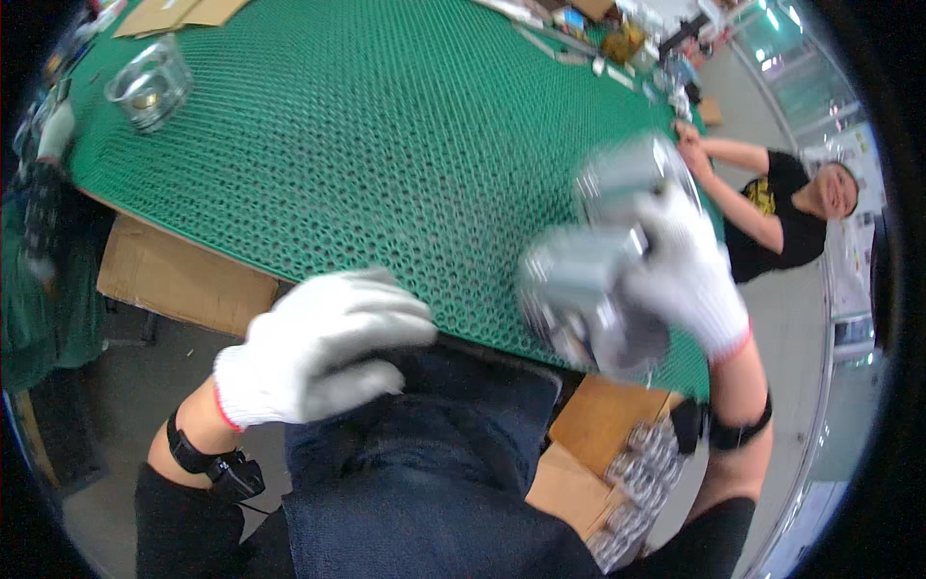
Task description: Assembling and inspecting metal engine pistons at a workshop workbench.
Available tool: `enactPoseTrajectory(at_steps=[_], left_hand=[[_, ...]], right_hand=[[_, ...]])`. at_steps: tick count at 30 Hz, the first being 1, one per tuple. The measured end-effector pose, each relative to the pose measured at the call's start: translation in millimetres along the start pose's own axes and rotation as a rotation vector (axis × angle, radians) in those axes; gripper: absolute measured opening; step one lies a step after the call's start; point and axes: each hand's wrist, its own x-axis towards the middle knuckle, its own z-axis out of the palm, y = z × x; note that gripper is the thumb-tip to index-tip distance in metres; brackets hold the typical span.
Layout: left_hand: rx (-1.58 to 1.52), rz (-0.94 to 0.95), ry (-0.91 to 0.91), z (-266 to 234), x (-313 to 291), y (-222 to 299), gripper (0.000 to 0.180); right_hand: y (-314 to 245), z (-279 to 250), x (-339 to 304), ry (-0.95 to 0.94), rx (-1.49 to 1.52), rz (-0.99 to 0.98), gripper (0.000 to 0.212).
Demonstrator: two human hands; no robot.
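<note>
My right hand [690,270], in a white knit glove, is smeared by motion at the right end of the green mat. Its fingers grip a shiny clear container [579,280], tilted over the mat's near edge. Just beyond, a second clear container [637,174] touches or nearly touches the fingers; blur hides whether I hold it too. My left hand [338,343], also gloved in white, hovers before the mat's near edge with fingers stretched and thumb apart, holding nothing.
A green perforated mat [386,145] covers the table. At its far left stands a clear container [152,87]. An open cardboard box [564,482] with several clear containers is below at right. One person [781,203] stands at right; another's gloved hand [58,130] shows at left.
</note>
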Motion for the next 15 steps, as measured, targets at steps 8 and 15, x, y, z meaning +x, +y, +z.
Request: enactPoseTrajectory(at_steps=[8,15], left_hand=[[0.274,-0.215,0.079,-8.7,0.7,2.0,0.041],[0.827,0.275,-0.191,12.2,128.7,-6.0,0.037]], right_hand=[[28.1,39.9,74.0,0.069,0.304,-0.115,0.047],[100.9,84.7,1.2,-0.2,0.163,0.459,0.056]])
